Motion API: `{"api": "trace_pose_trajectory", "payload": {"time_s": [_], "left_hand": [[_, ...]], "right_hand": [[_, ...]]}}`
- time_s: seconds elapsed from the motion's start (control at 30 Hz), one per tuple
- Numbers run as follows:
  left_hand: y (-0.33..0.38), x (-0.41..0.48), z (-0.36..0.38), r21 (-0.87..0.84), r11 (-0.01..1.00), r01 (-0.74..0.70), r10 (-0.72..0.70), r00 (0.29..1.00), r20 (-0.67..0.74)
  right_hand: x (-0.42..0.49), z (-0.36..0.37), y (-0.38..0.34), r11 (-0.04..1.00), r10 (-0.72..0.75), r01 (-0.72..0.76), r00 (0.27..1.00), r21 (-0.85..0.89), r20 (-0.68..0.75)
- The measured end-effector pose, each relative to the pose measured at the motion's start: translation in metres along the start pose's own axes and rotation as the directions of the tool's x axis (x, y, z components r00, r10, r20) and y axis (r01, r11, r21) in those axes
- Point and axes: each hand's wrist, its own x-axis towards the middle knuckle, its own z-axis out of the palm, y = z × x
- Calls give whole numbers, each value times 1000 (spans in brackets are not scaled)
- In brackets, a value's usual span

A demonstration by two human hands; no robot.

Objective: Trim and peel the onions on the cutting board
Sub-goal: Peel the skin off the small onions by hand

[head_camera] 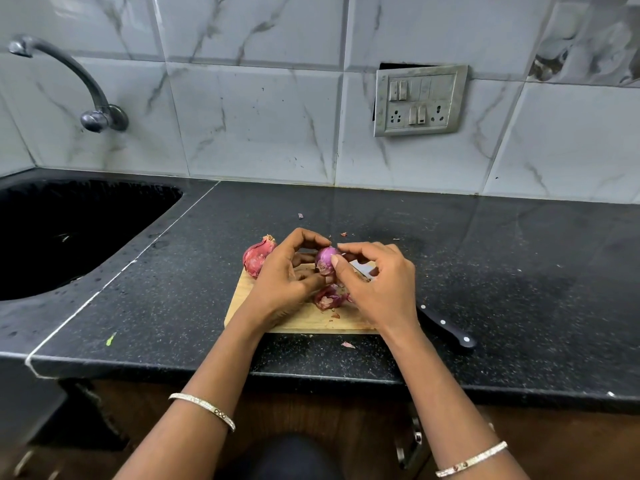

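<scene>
A small purple onion is held just above the wooden cutting board. My left hand grips it from the left with curled fingers. My right hand pinches its skin from the right with thumb and fingertips. A pile of reddish onion peels lies on the board under my hands. An unpeeled red onion rests at the board's far left corner. The knife lies to the right, its black handle on the counter and its blade mostly hidden behind my right hand.
The black speckled counter runs left to a black sink with a tap above it. A switchboard sits on the tiled wall. Small peel scraps lie near the counter's front edge.
</scene>
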Motion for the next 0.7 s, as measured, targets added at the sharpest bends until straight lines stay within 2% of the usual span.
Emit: {"api": "trace_pose_trajectory", "payload": {"time_s": [0.43,0.7], "left_hand": [[-2,0,-2,77,997,-24,25,1000,-3],[-3,0,-2,75,997,-24,24,1000,-6]], "right_hand": [[1,0,4,1000,11,-10,1000,15,-29],[1,1,4,995,-6,4,1000,-101,-26]]}}
